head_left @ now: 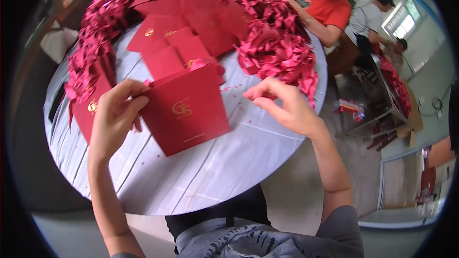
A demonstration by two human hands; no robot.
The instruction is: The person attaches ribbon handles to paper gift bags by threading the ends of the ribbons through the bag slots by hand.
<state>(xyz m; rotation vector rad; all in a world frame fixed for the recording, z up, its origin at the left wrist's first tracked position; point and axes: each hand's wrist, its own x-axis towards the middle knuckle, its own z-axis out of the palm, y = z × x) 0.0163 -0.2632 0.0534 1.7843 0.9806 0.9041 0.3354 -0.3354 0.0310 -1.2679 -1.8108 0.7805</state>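
Grey shirt (pixel 248 241) btm, L hand (pixel 117 117), fingers clamped on red bag (pixel 191 122) upper-L, R hand (pixel 287 106) nr bag, fingertips nearly together

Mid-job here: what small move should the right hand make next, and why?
Probably bring the right hand in to steady the red bag at its top right corner: the left hand grips only the upper left, and the right hand is apart from it.

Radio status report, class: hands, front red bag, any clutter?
Left hand gripping front red bag by its upper left edge. Right hand apart, holding nothing visible. Pile of red bags just beyond.
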